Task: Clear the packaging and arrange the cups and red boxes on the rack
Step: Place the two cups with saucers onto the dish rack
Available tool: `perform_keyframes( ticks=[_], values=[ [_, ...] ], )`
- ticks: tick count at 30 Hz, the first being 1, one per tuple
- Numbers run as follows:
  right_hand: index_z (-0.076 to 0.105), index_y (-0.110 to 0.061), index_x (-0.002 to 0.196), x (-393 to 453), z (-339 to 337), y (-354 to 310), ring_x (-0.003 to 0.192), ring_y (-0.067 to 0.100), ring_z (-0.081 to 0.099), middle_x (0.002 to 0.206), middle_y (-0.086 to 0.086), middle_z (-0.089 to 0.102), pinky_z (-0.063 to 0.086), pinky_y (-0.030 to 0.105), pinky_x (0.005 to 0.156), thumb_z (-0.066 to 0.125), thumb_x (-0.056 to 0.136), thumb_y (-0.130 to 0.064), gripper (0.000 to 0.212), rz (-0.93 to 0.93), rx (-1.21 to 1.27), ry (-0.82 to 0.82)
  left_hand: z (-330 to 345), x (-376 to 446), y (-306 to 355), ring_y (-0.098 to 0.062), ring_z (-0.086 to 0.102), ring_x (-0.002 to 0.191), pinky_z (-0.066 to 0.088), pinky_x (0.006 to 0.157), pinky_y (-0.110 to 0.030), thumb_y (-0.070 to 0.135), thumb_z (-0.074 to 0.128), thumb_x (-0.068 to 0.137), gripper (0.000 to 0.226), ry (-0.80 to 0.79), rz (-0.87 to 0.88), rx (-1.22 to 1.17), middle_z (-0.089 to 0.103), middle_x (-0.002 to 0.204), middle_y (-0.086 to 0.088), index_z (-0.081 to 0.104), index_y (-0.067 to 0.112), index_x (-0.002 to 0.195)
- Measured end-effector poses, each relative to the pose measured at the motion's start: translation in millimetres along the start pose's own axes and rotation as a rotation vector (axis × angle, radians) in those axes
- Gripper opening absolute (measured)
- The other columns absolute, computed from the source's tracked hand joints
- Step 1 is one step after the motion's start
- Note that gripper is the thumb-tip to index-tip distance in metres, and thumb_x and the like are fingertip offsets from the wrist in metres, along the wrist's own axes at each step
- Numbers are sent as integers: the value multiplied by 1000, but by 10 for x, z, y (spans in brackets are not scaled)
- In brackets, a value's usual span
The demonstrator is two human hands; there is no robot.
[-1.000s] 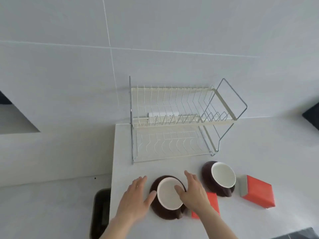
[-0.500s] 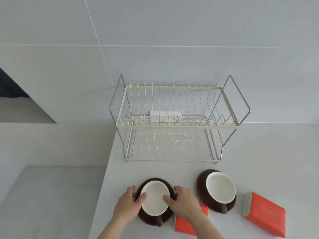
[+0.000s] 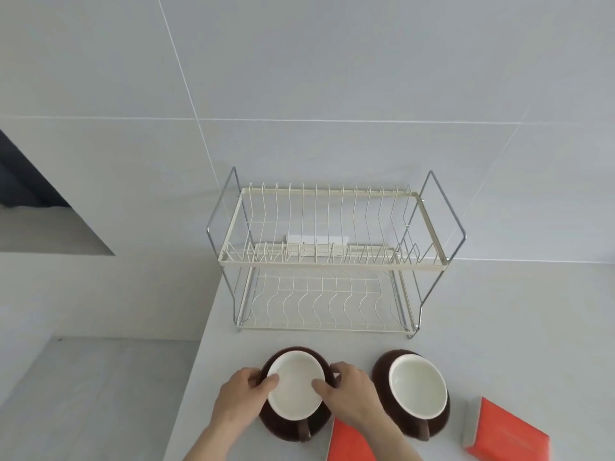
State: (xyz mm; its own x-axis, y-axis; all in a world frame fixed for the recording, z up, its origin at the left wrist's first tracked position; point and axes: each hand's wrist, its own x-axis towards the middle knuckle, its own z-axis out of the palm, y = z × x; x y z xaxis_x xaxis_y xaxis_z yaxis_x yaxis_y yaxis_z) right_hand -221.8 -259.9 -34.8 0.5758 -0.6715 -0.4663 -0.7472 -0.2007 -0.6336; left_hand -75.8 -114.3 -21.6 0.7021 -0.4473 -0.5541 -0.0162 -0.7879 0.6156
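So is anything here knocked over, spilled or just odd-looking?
Nothing spilled or broken. Both cups stand upright and look empty, the left one gripped by the left hand and right hand. The rack stands square and bare. The two red boxes lie slightly askew on the counter.

I am looking into a home kitchen. A two-tier wire dish rack [image 3: 327,257] stands at twelve o'clock on a pale counter [image 3: 499,311] against a grey tiled wall [image 3: 299,78]; brown cups [image 3: 412,390] sit at five o'clock.
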Motion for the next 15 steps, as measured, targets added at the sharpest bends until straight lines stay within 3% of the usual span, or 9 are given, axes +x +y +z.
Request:
perform_keyframes(
  ticks=[5, 11, 15],
  values=[
    [69, -21, 91, 101, -299, -183, 66, 13, 61, 67, -7, 63, 48, 28, 61, 63, 73, -46, 31, -16, 140, 52, -133, 86, 282, -12, 68, 95, 58, 89, -42, 59, 69, 57, 41, 11, 33, -144, 73, 95, 13, 70, 34, 91],
    [70, -23, 86, 348, -541, -370, 64, 19, 66, 77, 3, 74, 62, 39, 72, 67, 63, -49, 36, 53, 310, 75, -282, 268, 698, -16, 71, 86, 59, 87, -47, 60, 69, 58, 44, 31, 115, -178, 76, 79, 8, 76, 23, 81],
    [63, -26, 74, 489, -637, -507, 81, 22, 71, 84, 2, 74, 62, 44, 79, 74, 67, -43, 21, 80, 397, 134, -341, 438, 880, -16, 70, 87, 58, 87, -45, 65, 65, 58, 45, 40, 141, -179, 76, 80, 9, 75, 25, 75]
  ],
)
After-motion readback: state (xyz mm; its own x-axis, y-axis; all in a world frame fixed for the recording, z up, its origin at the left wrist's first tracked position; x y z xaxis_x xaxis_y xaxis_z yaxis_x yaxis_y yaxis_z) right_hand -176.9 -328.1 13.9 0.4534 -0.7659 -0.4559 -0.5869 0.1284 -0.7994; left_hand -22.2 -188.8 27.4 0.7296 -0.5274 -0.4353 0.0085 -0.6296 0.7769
